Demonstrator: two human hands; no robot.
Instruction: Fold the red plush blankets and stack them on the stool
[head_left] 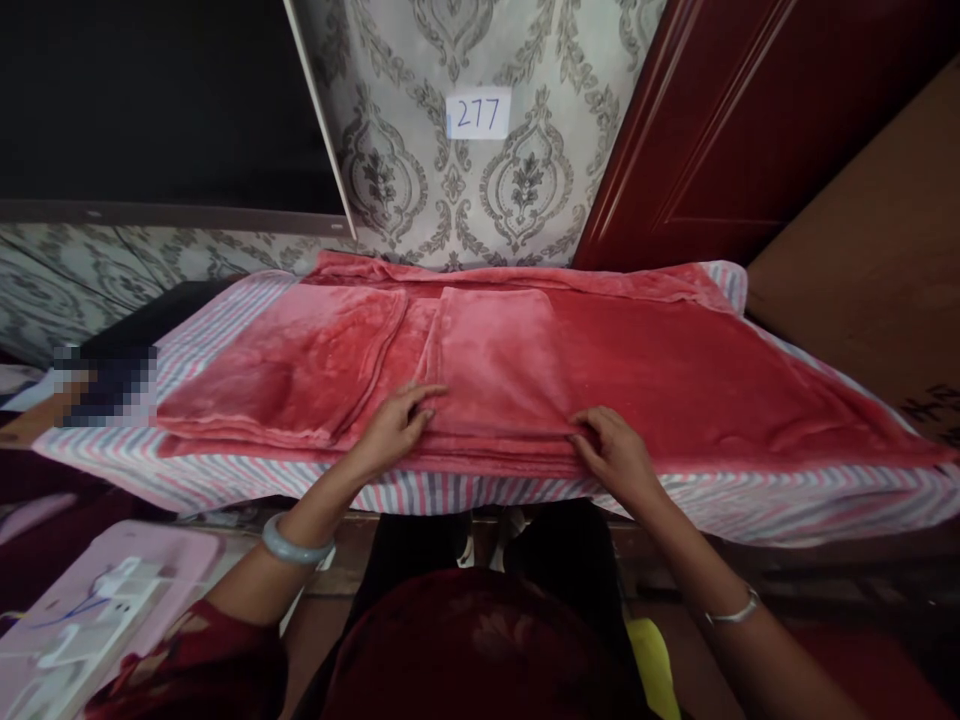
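**Both hands at the near edge of a folded pink blanket**

Patterned grey-and-white wallpaper (450, 190) backs the scene, with a small white paper label (478, 113) reading "277" stuck to it. Dark red door (720, 120) to the right of the wall; brown board (877, 260) leaning at far right. Dark panel fills the upper left.

Work surface: a table covered by a striped cloth (225, 320), pink, white and blue-grey bands, hanging over the near edge. Spread over it, a large red plush blanket (712, 370), reaching the back wall and running off toward the right.

On top of the red layer, two folded pink pieces. One folded pink blanket (502, 365) lies centre, directly in front of the person. A second folded pink piece (292, 365) lies just beside it on the left, edges touching or nearly so.

Left hand (394, 425): fingers extended and lying flat across the near left corner of the centre folded pink blanket, thumb below the edge. Loose pinch on the fold at most; cannot tell how firm. Pale green bangle (295, 543) on that wrist.

Right hand (615, 450): fingers curled over the near right corner of the same blanket, fingertips pinching its layered edge. Thin silver bracelet (735, 610) on that wrist.

Lower left: pale pink board (120, 580) with white cables on it.
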